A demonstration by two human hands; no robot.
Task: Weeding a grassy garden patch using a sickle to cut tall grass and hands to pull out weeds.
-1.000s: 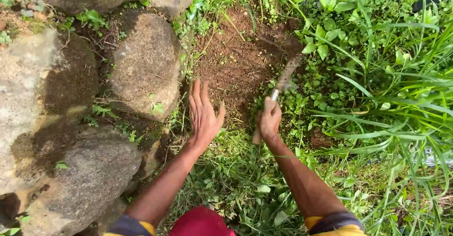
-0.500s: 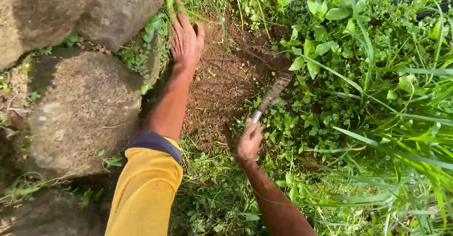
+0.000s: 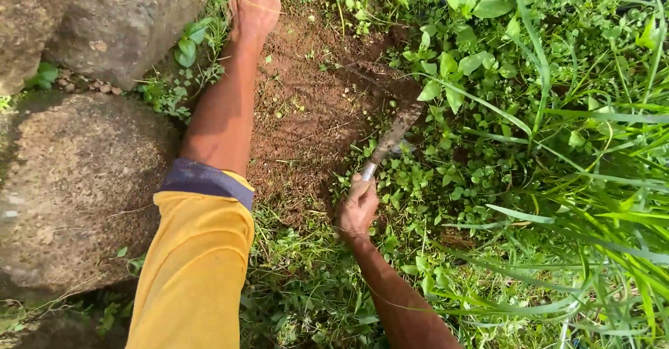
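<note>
My right hand (image 3: pixel 357 208) grips the handle of a rusty, soil-caked blade tool (image 3: pixel 396 133) that points up and to the right, its tip lying at the edge of a bare brown soil patch (image 3: pixel 306 105). My left arm, in a yellow sleeve with a dark cuff, stretches forward across the patch. My left hand (image 3: pixel 254 4) reaches the weeds at the top edge of the view; its fingers are cut off by the frame, so what they hold is not visible.
Large grey boulders (image 3: pixel 77 181) fill the left side, with another boulder (image 3: pixel 118 21) at the upper left. Dense leafy weeds (image 3: pixel 488 63) and long grass blades (image 3: pixel 599 216) cover the right side. Low grass lies along the bottom.
My left arm has stretched further forward, the hand moving from the soil patch's near edge to its far end. The right hand and blade stayed beside the patch; the view shifted closer.
</note>
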